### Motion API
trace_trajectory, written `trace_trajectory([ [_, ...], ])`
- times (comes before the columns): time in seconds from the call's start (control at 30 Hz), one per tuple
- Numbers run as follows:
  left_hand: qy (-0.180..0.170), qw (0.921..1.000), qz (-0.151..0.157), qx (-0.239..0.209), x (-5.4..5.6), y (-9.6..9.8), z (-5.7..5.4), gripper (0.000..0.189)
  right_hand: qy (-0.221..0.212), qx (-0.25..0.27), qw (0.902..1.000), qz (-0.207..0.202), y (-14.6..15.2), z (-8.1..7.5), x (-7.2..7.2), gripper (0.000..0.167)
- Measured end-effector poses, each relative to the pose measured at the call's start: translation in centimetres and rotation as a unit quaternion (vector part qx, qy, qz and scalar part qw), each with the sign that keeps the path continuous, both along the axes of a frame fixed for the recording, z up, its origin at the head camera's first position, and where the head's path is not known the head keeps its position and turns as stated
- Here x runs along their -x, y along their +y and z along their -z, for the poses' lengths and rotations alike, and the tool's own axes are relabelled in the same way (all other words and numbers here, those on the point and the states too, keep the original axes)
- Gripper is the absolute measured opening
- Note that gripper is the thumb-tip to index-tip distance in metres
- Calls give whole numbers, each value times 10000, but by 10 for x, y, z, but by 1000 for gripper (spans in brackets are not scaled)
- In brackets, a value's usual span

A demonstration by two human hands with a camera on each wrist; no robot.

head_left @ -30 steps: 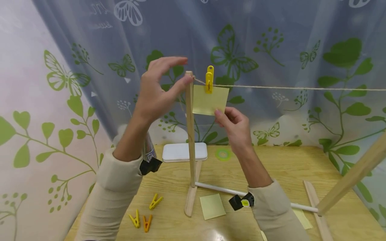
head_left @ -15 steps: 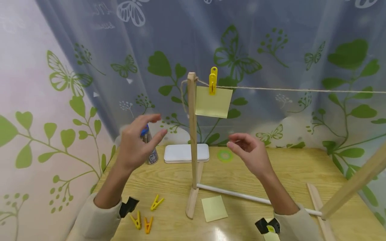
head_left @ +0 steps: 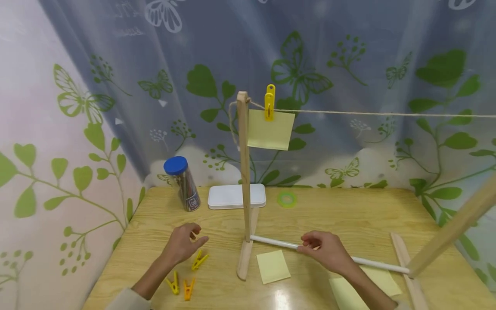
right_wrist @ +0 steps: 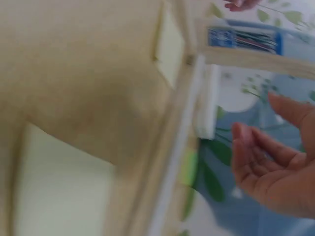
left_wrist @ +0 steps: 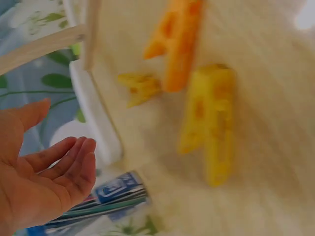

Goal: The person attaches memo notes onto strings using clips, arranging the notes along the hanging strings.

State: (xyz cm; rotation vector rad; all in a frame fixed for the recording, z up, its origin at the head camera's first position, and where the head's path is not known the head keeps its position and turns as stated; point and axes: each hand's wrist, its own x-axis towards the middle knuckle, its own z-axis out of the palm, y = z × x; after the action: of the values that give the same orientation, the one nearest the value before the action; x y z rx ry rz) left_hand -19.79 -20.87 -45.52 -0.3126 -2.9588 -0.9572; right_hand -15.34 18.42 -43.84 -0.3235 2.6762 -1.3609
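A blue-lidded jar (head_left: 184, 185) stands beside a white case (head_left: 225, 197)

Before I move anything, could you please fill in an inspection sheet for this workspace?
Surface: wood-grain table, bright reflection near the front.
Job's things: yellow clip holding a pale note on the string beside a wooden post; two loose yellow clips, a loose orange clip and three loose notes on the table.
Clutter: blue-capped jar, white case and green ring towards the back.
Hands: left hand empty, near the loose clips; right hand empty, fingers relaxed.
Cables: nothing seen.
Surroundings: backdrop printed with leaves and butterflies.
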Motion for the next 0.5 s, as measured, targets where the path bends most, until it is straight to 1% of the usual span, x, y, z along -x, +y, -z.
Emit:
trace_trajectory([
  [0.03, -134, 9999, -53, 0, -1, -1, 6, 37, -152, -91, 9998, -22, -1, 6, -2, 38],
  [0.1, -359, 9993, -111, 44, -2, -3, 13, 41, -451, -200, 9988, -61, -4, 17, -5, 38],
  [0.2, -571, 9980, -102, 241, -3, -3, 18, 43, -853, -160, 9962, -86, -9, 30, -7, 31],
  [0.23, -636, 9974, -105, 328, -3, -3, 20, 43, -923, -121, 9956, -93, -11, 34, -8, 30],
  [0.33, -751, 9958, -166, 504, -5, -1, 25, 42, -997, -15, 9950, -79, -17, 44, -7, 26],
  [0.43, -942, 9937, -243, 555, -7, 1, 31, 43, -872, -27, 9962, 13, -24, 50, -7, 26],
  [0.5, -1000, 9929, -249, 599, -8, 2, 35, 43, -773, -111, 9969, 119, -30, 52, -8, 29],
])
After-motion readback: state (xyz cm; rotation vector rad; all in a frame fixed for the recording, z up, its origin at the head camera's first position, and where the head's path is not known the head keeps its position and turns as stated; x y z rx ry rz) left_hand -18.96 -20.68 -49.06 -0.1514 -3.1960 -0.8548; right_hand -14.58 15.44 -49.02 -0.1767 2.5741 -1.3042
